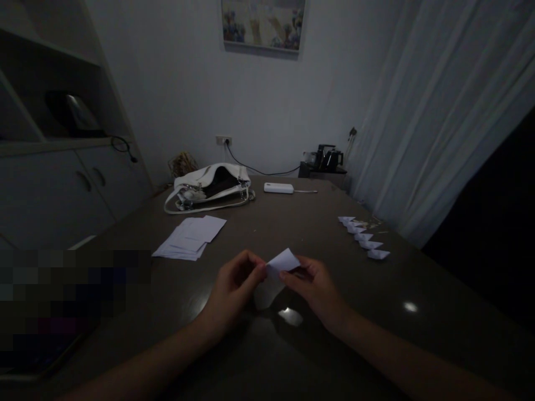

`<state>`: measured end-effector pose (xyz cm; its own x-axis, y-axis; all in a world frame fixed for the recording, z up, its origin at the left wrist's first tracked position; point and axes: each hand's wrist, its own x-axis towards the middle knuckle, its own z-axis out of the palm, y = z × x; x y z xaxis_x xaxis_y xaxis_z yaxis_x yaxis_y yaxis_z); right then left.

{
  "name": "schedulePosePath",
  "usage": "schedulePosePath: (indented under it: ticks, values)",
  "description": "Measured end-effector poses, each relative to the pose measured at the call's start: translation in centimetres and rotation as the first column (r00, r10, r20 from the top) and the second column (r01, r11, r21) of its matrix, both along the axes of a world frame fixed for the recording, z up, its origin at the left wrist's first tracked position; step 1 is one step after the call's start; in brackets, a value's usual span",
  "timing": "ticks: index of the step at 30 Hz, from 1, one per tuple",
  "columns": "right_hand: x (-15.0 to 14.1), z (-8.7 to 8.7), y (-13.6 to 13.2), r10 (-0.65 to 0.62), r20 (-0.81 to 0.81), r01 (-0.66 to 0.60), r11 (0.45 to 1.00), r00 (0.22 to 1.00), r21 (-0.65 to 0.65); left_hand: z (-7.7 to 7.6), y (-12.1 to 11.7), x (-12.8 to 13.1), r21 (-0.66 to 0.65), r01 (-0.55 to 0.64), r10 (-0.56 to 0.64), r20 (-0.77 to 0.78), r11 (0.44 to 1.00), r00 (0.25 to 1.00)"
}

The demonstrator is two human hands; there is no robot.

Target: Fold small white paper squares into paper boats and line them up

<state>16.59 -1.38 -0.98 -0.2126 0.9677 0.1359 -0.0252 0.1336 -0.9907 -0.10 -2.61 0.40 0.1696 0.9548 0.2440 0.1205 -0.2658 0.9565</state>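
Observation:
A small white folded piece of paper (282, 262) is held just above the dark table (317, 345) between both hands. My left hand (234, 289) pinches its left edge with thumb and fingers. My right hand (313, 287) pinches its right lower edge. A stack of white paper sheets (190, 238) lies to the left beyond my left hand. A row of several small folded white paper boats (364, 237) lies at the right of the table.
A white handbag (209, 186) lies at the far side of the table, with a white power bank (278, 188) and cable beside it. A kettle set (328, 157) stands at the far right corner. Cabinets are on the left, curtains on the right.

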Motion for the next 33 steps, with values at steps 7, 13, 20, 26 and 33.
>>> schedulePosePath:
  ticks: [7, 13, 20, 26, 33]
  values:
    - [0.09, -0.09, 0.15, -0.061, -0.002, 0.061, 0.997, 0.998, 0.038, -0.68, 0.27, 0.07, -0.014, -0.028, 0.026, -0.102, 1.0, 0.994]
    - [0.23, 0.26, 0.21, -0.092, 0.026, 0.091, 0.995, 0.995, 0.052, -1.02, 0.27, 0.24, -0.066, 0.044, -0.055, -0.172, 0.997, 0.984]
    - [0.16, 0.11, 0.41, -0.059, 0.05, 0.057, 0.998, 0.997, 0.037, -0.49, 0.16, 0.33, -0.134, 0.093, -0.111, -0.131, 0.987, 0.985]
    - [0.25, -0.14, 0.69, -0.018, 0.057, 0.017, 1.0, 0.998, 0.023, -0.68, 0.23, 0.31, -0.162, 0.115, -0.143, -0.179, 0.98, 0.973]
    - [0.15, -0.12, 0.73, 0.0, 0.013, 0.0, 1.0, 1.0, -0.019, -1.04, 0.31, 0.21, -0.125, 0.081, -0.109, -0.238, 0.989, 0.965]
